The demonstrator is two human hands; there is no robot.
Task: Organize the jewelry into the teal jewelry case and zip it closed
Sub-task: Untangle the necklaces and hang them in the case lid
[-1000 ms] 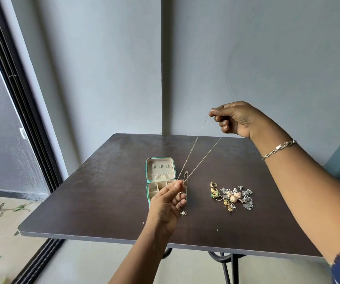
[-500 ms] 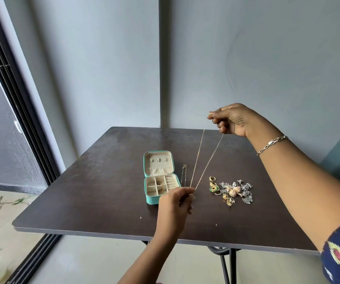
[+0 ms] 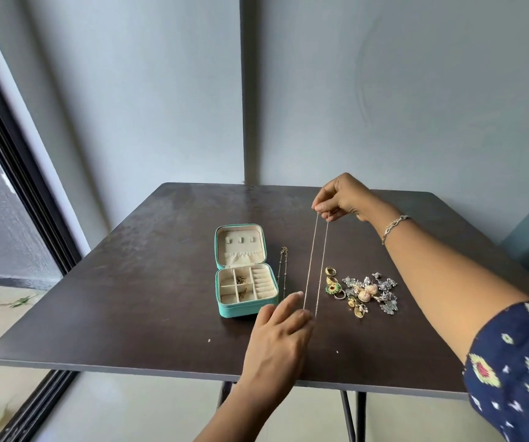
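Pinched between the thumb and fingertips of the right hand (image 3: 341, 200), a thin gold chain (image 3: 317, 263) hangs as two taut strands above the table (image 3: 129, 298). The strands run near and slightly left to the left hand (image 3: 280, 333). That hand's fingers (image 3: 291, 299) lie nearly straight and a little spread. The chain's lower bend meets their tips, but whether it is caught between them cannot be told.

One teal jewelry case (image 3: 234, 311) lies open just left of the chain. It is square with rounded corners and lined in cream fabric, and its lid (image 3: 239, 247) is folded back on the far side. The lid carries three small tabs above a gathered pocket. The base is split into small square cells on the left and ribbed ring rolls on the right. A gold chain piece (image 3: 242, 283) sits in the middle cells.

A second, beaded necklace (image 3: 283, 269) lies straight on the table between the case and the held chain. Right of the chain is one loose pile of jewelry (image 3: 362, 291), too tangled to count: gold rings, a green and red piece, silver leaf shapes and pink shell shapes.

The table is dark brown, smooth and rounded at the corners. A silver link bracelet (image 3: 394, 226) circles the right wrist, and a navy flower-print sleeve (image 3: 518, 371) covers the upper arm. Grey walls stand behind.
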